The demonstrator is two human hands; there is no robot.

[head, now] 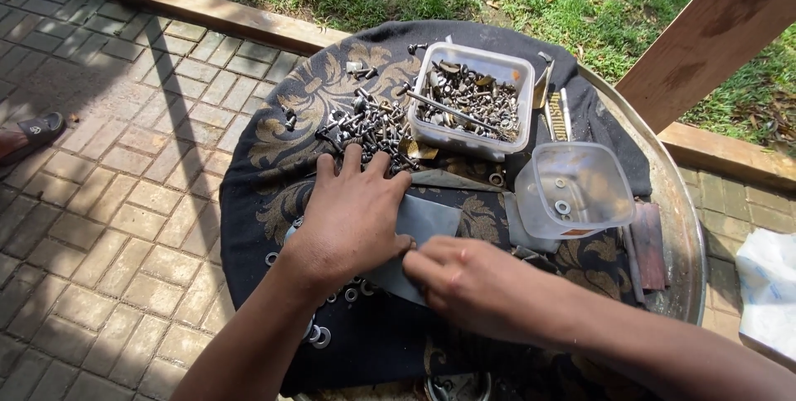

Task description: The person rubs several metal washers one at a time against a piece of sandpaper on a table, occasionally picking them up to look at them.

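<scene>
Both hands are down on the round worktop (681,227) at the middle of the frame, and between them lies a grey flat sheet (419,231), dull and smooth like thin card or metal, its long axis running from upper left to lower right. The left hand (352,214) lies flat and spread, palm down, fingers fanned toward the top of the frame; it presses on the sheet's left part and grips nothing. The right hand (468,281) comes in from the lower right, fingers curled and drawn together at the sheet's lower edge; whether it pinches the sheet or only pushes it I cannot tell. The sheet lies just right of the left palm and just above the right fingertips, so both touch it. Past the left fingertips, a heap of bolts and nuts (369,127) sits on the black patterned cloth (274,148). Upper centre: a clear tub of screws (473,101). To the right, a tilted clear tub (575,189) holds a few washers. Loose washers (319,336) lie by the left wrist.
</scene>
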